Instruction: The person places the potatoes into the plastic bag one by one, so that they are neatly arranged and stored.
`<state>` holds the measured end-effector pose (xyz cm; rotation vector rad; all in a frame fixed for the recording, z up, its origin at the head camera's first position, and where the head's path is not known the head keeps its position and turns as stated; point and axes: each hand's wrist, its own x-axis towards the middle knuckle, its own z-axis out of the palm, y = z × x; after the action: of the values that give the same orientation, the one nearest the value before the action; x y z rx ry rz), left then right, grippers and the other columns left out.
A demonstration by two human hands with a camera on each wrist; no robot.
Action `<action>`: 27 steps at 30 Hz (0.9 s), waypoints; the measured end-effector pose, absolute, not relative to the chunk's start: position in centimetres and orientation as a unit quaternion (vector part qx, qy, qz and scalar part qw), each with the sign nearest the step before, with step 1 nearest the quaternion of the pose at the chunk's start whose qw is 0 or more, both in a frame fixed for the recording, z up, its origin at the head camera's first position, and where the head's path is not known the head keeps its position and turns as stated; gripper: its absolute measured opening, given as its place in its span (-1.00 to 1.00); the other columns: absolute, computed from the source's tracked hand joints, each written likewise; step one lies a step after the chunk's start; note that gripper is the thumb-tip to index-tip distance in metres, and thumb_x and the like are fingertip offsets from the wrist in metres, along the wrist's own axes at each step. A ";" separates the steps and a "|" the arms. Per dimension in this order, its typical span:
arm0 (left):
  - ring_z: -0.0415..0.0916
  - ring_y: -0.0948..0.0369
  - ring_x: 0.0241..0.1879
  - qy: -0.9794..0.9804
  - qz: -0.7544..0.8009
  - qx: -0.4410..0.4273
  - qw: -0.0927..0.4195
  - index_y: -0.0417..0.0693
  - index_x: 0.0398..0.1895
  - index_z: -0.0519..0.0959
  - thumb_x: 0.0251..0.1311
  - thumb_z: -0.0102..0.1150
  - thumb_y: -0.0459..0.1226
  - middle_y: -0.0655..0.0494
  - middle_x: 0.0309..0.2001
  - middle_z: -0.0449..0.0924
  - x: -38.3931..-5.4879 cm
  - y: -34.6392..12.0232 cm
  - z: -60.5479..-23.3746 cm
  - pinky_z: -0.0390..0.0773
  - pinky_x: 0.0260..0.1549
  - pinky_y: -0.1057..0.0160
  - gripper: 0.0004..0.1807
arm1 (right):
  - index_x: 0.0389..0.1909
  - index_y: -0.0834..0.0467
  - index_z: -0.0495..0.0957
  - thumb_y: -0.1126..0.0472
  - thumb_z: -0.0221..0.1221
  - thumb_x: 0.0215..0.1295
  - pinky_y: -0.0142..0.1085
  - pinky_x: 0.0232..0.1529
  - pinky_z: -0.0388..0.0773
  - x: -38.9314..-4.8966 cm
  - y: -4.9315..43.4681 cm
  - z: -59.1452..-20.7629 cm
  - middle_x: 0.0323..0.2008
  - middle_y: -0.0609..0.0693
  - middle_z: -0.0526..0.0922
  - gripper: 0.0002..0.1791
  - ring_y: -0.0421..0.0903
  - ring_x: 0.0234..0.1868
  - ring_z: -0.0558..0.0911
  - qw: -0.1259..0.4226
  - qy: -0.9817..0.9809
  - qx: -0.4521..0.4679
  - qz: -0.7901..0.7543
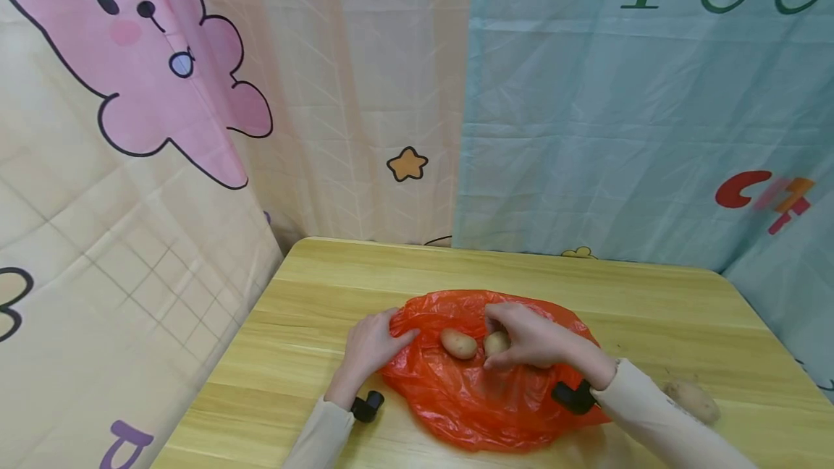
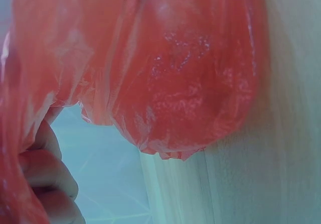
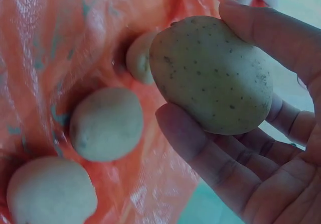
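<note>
A red plastic bag (image 1: 469,396) is spread on the table with potatoes on it. My left hand (image 1: 374,342) grips the bag's left edge; in the left wrist view its curled fingers (image 2: 52,176) show beside the red film. Over the bag, my right hand (image 1: 531,335) pinches a speckled potato (image 3: 210,76) between thumb and fingers. One potato (image 1: 459,344) lies to the left of that hand. Close up in the right wrist view, a round potato (image 3: 107,123), a paler one (image 3: 51,191) and a partly hidden one (image 3: 140,58) rest on the red film.
Another potato (image 1: 693,402) sits on the wooden table (image 1: 339,273) at the right, beside my right sleeve. Printed curtains (image 1: 365,93) hang behind the table and along its sides. Each wrist carries a small black camera (image 1: 368,406).
</note>
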<state>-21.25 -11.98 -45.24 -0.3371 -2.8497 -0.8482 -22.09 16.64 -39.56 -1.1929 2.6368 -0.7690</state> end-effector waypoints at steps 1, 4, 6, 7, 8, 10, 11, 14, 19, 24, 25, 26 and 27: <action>0.47 0.28 -0.48 -0.950 -0.283 -0.112 0.075 -0.08 0.01 0.60 0.11 0.27 0.04 0.13 -0.29 0.65 -21.3 -12.0 -45.2 0.45 -0.48 0.20 -0.50 | -0.43 -0.01 0.34 -0.01 0.46 -0.06 -0.38 -0.48 0.30 -22.1 16.5 -39.7 -0.53 -0.22 0.36 -0.56 -0.25 -0.48 0.34 0.076 0.876 -0.400 -0.257; 0.43 0.30 -0.51 -0.948 -0.287 -0.114 0.073 -0.08 -0.01 0.60 0.12 0.27 0.04 0.16 -0.33 0.64 -21.3 -11.9 -45.2 0.44 -0.50 0.23 -0.52 | -0.43 0.00 0.34 0.01 0.47 -0.06 -0.39 -0.49 0.29 -22.1 16.0 -40.1 -0.53 -0.21 0.37 -0.56 -0.25 -0.49 0.33 0.088 0.871 -0.407 -0.261; 0.41 0.31 -0.53 -0.947 -0.291 -0.116 0.070 -0.08 -0.03 0.60 0.12 0.27 0.03 0.18 -0.35 0.63 -21.3 -11.9 -45.2 0.43 -0.51 0.24 -0.53 | -0.43 0.01 0.34 0.03 0.47 -0.07 -0.38 -0.48 0.28 -22.0 15.8 -40.4 -0.52 -0.19 0.36 -0.56 -0.24 -0.48 0.33 0.099 0.871 -0.405 -0.260; 0.41 0.32 -0.53 -0.947 -0.291 -0.117 0.070 -0.08 -0.03 0.60 0.12 0.27 0.03 0.18 -0.35 0.63 -21.3 -11.9 -45.2 0.43 -0.50 0.24 -0.54 | -0.43 0.01 0.34 0.04 0.47 -0.07 -0.38 -0.47 0.28 -22.0 15.7 -40.5 -0.52 -0.19 0.36 -0.55 -0.24 -0.47 0.32 0.103 0.871 -0.405 -0.259; 0.41 0.32 -0.53 -0.946 -0.293 -0.118 0.069 -0.08 -0.04 0.60 0.13 0.27 0.02 0.19 -0.36 0.63 -21.3 -11.9 -45.2 0.44 -0.50 0.24 -0.54 | -0.42 0.01 0.34 0.04 0.47 -0.07 -0.37 -0.45 0.28 -22.0 15.5 -40.6 -0.51 -0.18 0.36 -0.55 -0.23 -0.46 0.32 0.109 0.872 -0.403 -0.258; 0.41 0.32 -0.52 -0.947 -0.292 -0.118 0.069 -0.09 -0.03 0.60 0.12 0.27 0.03 0.19 -0.35 0.63 -21.3 -11.9 -45.2 0.45 -0.49 0.24 -0.53 | -0.42 0.01 0.34 0.04 0.48 -0.08 -0.36 -0.44 0.29 -21.9 15.4 -40.9 -0.50 -0.18 0.36 -0.55 -0.22 -0.44 0.33 0.115 0.873 -0.402 -0.252; 0.42 0.32 -0.52 -0.947 -0.291 -0.117 0.068 -0.09 -0.03 0.60 0.13 0.27 0.03 0.18 -0.35 0.63 -21.3 -11.9 -45.2 0.45 -0.49 0.24 -0.53 | -0.42 0.01 0.34 0.05 0.48 -0.08 -0.35 -0.43 0.29 -21.9 15.3 -40.9 -0.50 -0.18 0.36 -0.55 -0.22 -0.44 0.33 0.116 0.873 -0.401 -0.250; 0.43 0.31 -0.51 -0.949 -0.287 -0.113 0.068 -0.09 -0.02 0.60 0.12 0.26 0.05 0.17 -0.33 0.64 -21.3 -11.9 -45.2 0.46 -0.48 0.22 -0.51 | -0.43 0.01 0.34 0.06 0.48 -0.09 -0.35 -0.42 0.29 -21.9 15.1 -41.2 -0.51 -0.19 0.37 -0.56 -0.22 -0.45 0.33 0.116 0.874 -0.403 -0.244; 0.46 0.29 -0.48 -0.951 -0.280 -0.112 0.073 -0.11 0.00 0.60 0.12 0.26 0.06 0.14 -0.32 0.65 -21.2 -11.9 -45.2 0.46 -0.47 0.20 -0.48 | -0.42 0.02 0.35 0.09 0.48 -0.10 -0.37 -0.43 0.30 -21.8 14.8 -41.6 -0.50 -0.19 0.38 -0.56 -0.24 -0.47 0.33 0.121 0.873 -0.406 -0.242; 0.50 0.24 -0.44 -0.952 -0.275 -0.112 0.078 -0.13 0.01 0.59 0.10 0.27 0.06 0.11 -0.30 0.65 -21.2 -11.9 -45.2 0.48 -0.44 0.18 -0.46 | -0.41 0.02 0.37 0.12 0.48 -0.09 -0.38 -0.46 0.33 -21.7 14.6 -42.0 -0.49 -0.19 0.40 -0.58 -0.25 -0.47 0.36 0.143 0.871 -0.400 -0.246; 0.51 0.23 -0.43 -0.952 -0.275 -0.112 0.079 -0.13 0.01 0.59 0.10 0.28 0.06 0.10 -0.29 0.66 -21.2 -11.9 -45.2 0.49 -0.44 0.17 -0.46 | -0.41 0.02 0.37 0.13 0.47 -0.09 -0.39 -0.47 0.33 -21.7 14.6 -42.1 -0.49 -0.20 0.40 -0.59 -0.26 -0.47 0.37 0.148 0.872 -0.397 -0.245; 0.53 0.21 -0.42 -0.952 -0.273 -0.111 0.079 -0.13 0.01 0.59 0.10 0.27 0.07 0.10 -0.28 0.66 -21.2 -11.9 -45.3 0.49 -0.43 0.16 -0.46 | -0.41 0.01 0.37 0.13 0.47 -0.08 -0.39 -0.47 0.34 -21.7 14.6 -42.2 -0.48 -0.20 0.40 -0.59 -0.26 -0.46 0.37 0.151 0.873 -0.395 -0.243; 0.54 0.19 -0.40 -0.953 -0.271 -0.111 0.081 -0.14 0.01 0.59 0.10 0.27 0.07 0.09 -0.27 0.66 -21.2 -11.9 -45.3 0.50 -0.42 0.15 -0.45 | -0.41 0.01 0.37 0.14 0.47 -0.08 -0.39 -0.47 0.34 -21.7 14.5 -42.3 -0.47 -0.20 0.40 -0.59 -0.26 -0.46 0.38 0.152 0.873 -0.396 -0.241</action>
<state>-21.21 -11.91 -45.25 -0.3330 -2.8479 -0.8110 -21.67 14.53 -42.31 -1.1372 2.5038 -0.6922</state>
